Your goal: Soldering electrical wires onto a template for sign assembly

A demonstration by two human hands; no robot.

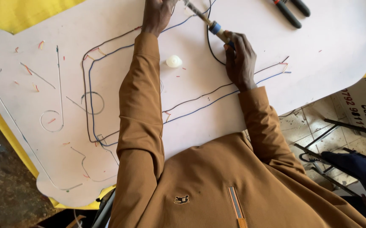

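We see the right hand (pixel 238 59) closed around a soldering iron (pixel 208 23) whose tip points up-left toward the left hand (pixel 157 14) — that hand presses on wires (pixel 107 55) at the white board's (pixel 326 46) top edge, its fingers cut off, grip unclear. A small white cap (pixel 174 61) lies between the forearms; black-handled pliers (pixel 290 10) rest well apart.

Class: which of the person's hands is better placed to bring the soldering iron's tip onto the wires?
The right hand. It already grips the soldering iron by its handle, tip angled toward the left hand, which rests on the wires at the white board's far edge.
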